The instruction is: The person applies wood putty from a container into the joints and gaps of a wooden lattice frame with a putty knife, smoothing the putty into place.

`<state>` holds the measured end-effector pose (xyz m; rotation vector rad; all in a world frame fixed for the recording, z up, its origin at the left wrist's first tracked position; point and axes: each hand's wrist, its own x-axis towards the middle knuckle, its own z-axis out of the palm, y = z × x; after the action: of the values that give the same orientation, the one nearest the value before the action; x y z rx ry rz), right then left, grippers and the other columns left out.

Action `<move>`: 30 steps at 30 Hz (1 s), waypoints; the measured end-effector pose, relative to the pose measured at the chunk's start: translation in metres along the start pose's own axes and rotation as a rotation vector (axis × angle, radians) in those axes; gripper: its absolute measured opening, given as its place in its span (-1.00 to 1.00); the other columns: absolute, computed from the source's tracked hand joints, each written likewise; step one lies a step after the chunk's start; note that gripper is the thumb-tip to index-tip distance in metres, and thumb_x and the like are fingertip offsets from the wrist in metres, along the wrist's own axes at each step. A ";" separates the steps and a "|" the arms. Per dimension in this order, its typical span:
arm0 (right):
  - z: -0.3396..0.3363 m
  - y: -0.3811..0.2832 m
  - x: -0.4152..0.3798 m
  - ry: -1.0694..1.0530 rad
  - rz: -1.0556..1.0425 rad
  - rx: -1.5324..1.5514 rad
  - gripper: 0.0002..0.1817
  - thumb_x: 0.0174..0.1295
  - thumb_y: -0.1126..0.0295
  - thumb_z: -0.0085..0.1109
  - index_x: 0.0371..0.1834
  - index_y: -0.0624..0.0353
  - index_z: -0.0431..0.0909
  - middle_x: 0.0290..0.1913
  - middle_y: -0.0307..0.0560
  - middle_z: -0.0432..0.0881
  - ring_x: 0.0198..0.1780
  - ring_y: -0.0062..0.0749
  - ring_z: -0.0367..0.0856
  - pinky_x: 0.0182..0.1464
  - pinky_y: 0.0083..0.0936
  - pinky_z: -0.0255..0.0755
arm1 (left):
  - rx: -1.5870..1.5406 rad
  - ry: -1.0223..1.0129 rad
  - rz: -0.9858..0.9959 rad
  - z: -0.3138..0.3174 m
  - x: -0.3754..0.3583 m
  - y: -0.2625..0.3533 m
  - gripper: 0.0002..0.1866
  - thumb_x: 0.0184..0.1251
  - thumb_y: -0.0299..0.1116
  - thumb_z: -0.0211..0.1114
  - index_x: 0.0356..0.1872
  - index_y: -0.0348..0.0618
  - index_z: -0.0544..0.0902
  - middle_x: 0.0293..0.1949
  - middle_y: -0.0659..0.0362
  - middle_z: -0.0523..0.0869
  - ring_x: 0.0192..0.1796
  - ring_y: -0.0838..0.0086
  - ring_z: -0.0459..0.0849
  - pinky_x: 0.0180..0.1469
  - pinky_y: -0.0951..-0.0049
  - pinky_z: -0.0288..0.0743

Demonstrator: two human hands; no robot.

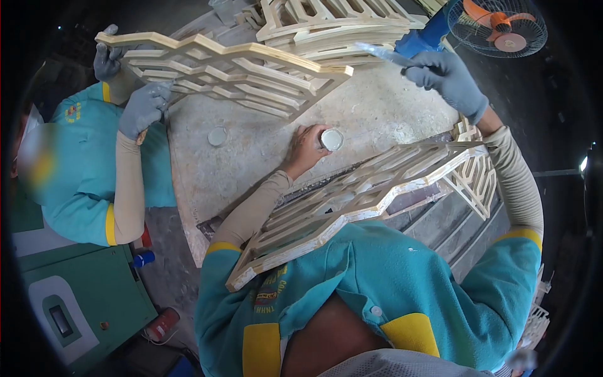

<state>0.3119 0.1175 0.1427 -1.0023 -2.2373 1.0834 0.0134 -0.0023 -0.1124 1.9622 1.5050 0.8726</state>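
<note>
Two own hands in view, one bare, one gloved. Left hand (306,149), bare, fingers curled round 1 small round container (331,139) with a whitish top, on or just above the tabletop (370,103), can't tell which. Right hand (451,81), grey glove, closed on 1 thin translucent tool (386,54), raised near the stack, tip pointing left. 1 wooden lattice panel (361,212) lies slanted across the near table edge, lower end by the person's chest, far end by the right forearm; neither hand on it. At least 1 more lattice piece (475,179) beyond that far end, partly covered. 1 loose round disc (217,136), pale, flat on the table, left of the left hand. 1 co-worker (94,163) at left, 2 grey-gloved hands: one (107,60) at the upper end of another lattice panel (221,51), the other (147,110) closed near its lower side, grip partly hidden. Stack of lattice panels (342,30) at the far side, several, overlapping, exact count unclear. 1 fan (499,25) with orange blades, top right. Lower left: 1 green cabinet (116,327), 1 red cylinder (162,323), 1 small blue object (144,258).
</note>
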 end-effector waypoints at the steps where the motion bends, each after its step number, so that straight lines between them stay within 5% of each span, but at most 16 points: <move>1: -0.005 -0.007 -0.003 0.021 -0.045 -0.013 -0.77 0.38 0.30 0.32 -0.14 0.26 0.74 -0.43 -0.32 0.61 -0.40 -0.72 0.48 -0.36 -0.67 0.37 | 0.010 0.009 0.065 0.000 -0.001 -0.001 -0.22 -0.13 -0.48 0.64 0.24 -0.07 0.53 0.07 0.08 0.68 0.25 0.10 0.50 0.31 0.16 0.39; 5: -0.033 -0.032 -0.026 0.171 -0.072 0.002 -0.77 0.38 0.33 0.30 -0.07 0.28 0.73 -0.34 -0.28 0.65 -0.31 -0.68 0.54 -0.25 -0.67 0.44 | 0.019 0.115 0.007 -0.014 -0.015 0.004 -0.19 -0.12 -0.48 0.64 0.29 -0.06 0.52 0.11 0.06 0.65 0.25 0.15 0.51 0.24 0.21 0.47; 9: -0.057 -0.059 -0.081 0.574 0.096 0.182 -0.68 0.45 0.40 0.17 0.13 0.41 0.59 -0.27 -0.26 0.57 -0.22 -0.65 0.48 -0.11 -0.66 0.37 | -0.344 0.046 -0.201 -0.075 -0.059 0.012 -0.73 0.25 -0.45 0.49 -0.06 -0.27 0.69 -0.30 0.14 0.73 -0.23 0.44 0.72 -0.23 0.49 0.60; 10: -0.060 -0.058 -0.098 0.687 0.108 0.234 -0.64 0.48 0.39 0.13 0.21 0.44 0.55 -0.27 -0.24 0.56 -0.21 -0.64 0.48 -0.10 -0.66 0.37 | -0.405 0.087 -0.391 -0.099 -0.075 0.022 -0.82 0.35 -0.41 0.41 -0.15 -0.31 0.71 -0.38 0.18 0.71 -0.33 0.53 0.67 -0.28 0.53 0.57; 11: -0.061 -0.061 -0.116 0.738 0.120 0.198 -0.59 0.51 0.40 0.06 0.30 0.47 0.47 -0.27 -0.25 0.55 -0.22 -0.64 0.47 -0.09 -0.67 0.35 | -0.461 0.127 -0.579 -0.125 -0.092 0.035 -0.80 0.45 -0.37 0.34 -0.23 -0.35 0.72 -0.47 0.22 0.68 -0.43 0.62 0.63 -0.33 0.58 0.54; 13: -0.055 -0.056 -0.151 0.809 0.128 0.222 -0.60 0.51 0.37 0.08 0.28 0.43 0.51 -0.27 -0.25 0.58 -0.24 -0.65 0.50 -0.14 -0.68 0.37 | -0.512 0.225 -0.493 -0.160 -0.127 0.046 -0.72 0.53 -0.30 0.24 -0.25 -0.35 0.71 -0.41 0.22 0.70 -0.42 0.69 0.58 -0.34 0.60 0.50; 16: -0.036 -0.027 -0.200 0.903 0.270 0.237 -0.70 0.49 0.32 0.13 0.12 0.30 0.61 -0.26 -0.25 0.66 -0.33 -0.69 0.56 -0.30 -0.79 0.35 | -0.003 0.151 -0.574 -0.183 -0.177 0.062 -0.72 0.54 -0.30 0.19 -0.14 -0.34 0.72 -0.34 0.16 0.78 -0.34 0.51 0.66 -0.27 0.48 0.52; 20: 0.019 0.024 -0.255 0.862 0.522 0.257 -0.74 0.48 0.32 0.15 0.06 0.26 0.64 -0.38 -0.28 0.64 -0.53 -0.70 0.49 -0.51 -0.74 0.29 | 0.415 -0.262 -0.859 -0.177 -0.288 0.009 -0.71 0.54 -0.28 0.18 0.01 -0.31 0.69 -0.25 0.13 0.75 -0.21 0.41 0.66 -0.17 0.41 0.50; 24: 0.096 0.036 -0.284 0.592 0.949 0.216 -0.64 0.49 0.34 0.09 0.28 0.13 0.62 -0.48 -0.28 0.61 -0.50 -0.71 0.51 -0.47 -0.66 0.37 | 0.417 -0.388 -0.972 -0.162 -0.353 0.000 -0.68 0.54 -0.26 0.18 0.07 -0.30 0.65 -0.15 0.11 0.69 -0.11 0.38 0.60 -0.08 0.39 0.46; 26: 0.138 0.051 -0.303 0.491 0.904 0.057 -0.54 0.43 0.39 0.10 0.39 -0.14 0.55 -0.44 -0.15 0.64 -0.50 -0.46 0.57 -0.40 -0.43 0.45 | 0.382 -0.381 -0.951 -0.163 -0.357 0.003 -0.67 0.54 -0.25 0.17 0.10 -0.29 0.63 -0.09 0.11 0.66 -0.06 0.37 0.58 -0.04 0.38 0.43; 30: 0.174 0.033 -0.302 0.472 0.735 -0.304 -0.48 0.34 0.43 0.16 0.35 -0.33 0.57 -0.36 0.00 0.62 -0.41 -0.13 0.60 -0.28 -0.25 0.47 | 0.301 -0.351 -0.798 -0.148 -0.325 0.007 -0.64 0.54 -0.22 0.17 0.16 -0.28 0.59 0.01 0.09 0.59 0.04 0.34 0.52 0.05 0.36 0.39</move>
<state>0.4015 -0.1837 -0.0114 -2.0641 -1.6908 0.6468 -0.1509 -0.3160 -0.0679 1.3673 2.0231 -0.0355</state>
